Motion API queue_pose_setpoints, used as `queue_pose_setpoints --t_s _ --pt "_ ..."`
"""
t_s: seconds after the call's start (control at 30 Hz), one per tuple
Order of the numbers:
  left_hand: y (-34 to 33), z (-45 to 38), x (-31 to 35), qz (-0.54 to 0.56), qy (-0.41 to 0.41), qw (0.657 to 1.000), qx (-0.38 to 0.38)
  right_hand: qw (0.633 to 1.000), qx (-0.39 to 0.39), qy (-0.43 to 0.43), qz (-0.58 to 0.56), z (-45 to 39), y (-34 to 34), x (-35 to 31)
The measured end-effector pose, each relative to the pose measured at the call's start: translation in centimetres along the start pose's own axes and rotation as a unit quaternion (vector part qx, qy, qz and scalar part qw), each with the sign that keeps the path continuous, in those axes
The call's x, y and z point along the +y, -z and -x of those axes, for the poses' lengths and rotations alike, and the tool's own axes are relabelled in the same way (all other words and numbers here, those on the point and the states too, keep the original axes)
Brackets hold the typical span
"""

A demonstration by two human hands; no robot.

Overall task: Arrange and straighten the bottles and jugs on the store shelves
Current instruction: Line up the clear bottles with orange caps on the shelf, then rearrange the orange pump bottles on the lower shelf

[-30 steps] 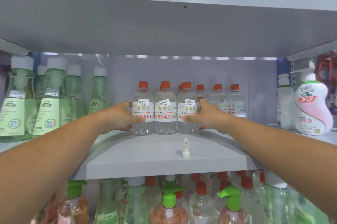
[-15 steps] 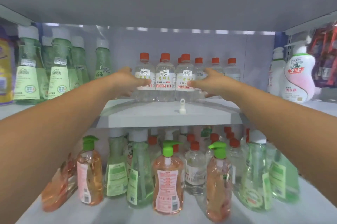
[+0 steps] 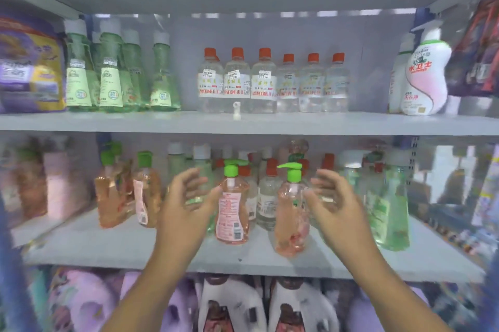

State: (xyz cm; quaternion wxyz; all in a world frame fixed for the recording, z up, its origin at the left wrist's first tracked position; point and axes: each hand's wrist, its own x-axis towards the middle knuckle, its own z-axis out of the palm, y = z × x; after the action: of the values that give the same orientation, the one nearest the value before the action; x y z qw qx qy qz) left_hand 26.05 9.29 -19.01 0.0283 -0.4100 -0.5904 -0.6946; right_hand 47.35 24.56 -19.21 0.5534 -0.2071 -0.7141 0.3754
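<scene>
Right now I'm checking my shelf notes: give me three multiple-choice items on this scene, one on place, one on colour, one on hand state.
1. Where do the clear bottles stand?
A. upper shelf
B. floor
C. a cart

2. What colour are their caps?
A. blue
B. orange-red
C. black

3. How are the two hands?
A. gripping jugs
B. in pockets
C. open, holding nothing

A: they line the upper shelf.
B: every cap in that row is orange-red.
C: the left hand and the right hand flank the pump bottles with spread fingers.
</scene>
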Motion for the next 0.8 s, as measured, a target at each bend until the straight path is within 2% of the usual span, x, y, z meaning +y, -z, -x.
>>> queue_pose_setpoints --t_s 0.1,0.17,0.27,0.43,0.67,0.8 --pt "-2.4 1.5 -6.0 -0.086 0.139 0.986 -0.014 0.986 -0.036 -0.138 0.086 1.2 -1.3 5.7" --pt "-3.3 1.3 -8.3 -0.121 0.167 0.978 -0.035 0.978 -0.066 -0.173 0.1 1.6 -2.0 7.6" --pt "-5.2 0.1 -9.2 -0.126 0.17 0.975 -0.065 0.975 -0.102 -0.173 0.09 1.6 -3.2 8.2" --pt "-5.9 -0.7 -9.6 -0.198 0.141 0.969 -0.05 0.97 -0.059 -0.162 0.17 2.0 -5.2 7.8" --pt "4.6 -1.6 -11.7 -0.206 0.109 0.972 -0.037 0.978 -0.025 -0.179 0.106 4.2 -13.0 4.9" --pt "8.8 -3.4 -13.1 -0.189 0.106 0.974 -0.058 0.977 -0.011 -0.183 0.11 5.1 -18.3 4.8"
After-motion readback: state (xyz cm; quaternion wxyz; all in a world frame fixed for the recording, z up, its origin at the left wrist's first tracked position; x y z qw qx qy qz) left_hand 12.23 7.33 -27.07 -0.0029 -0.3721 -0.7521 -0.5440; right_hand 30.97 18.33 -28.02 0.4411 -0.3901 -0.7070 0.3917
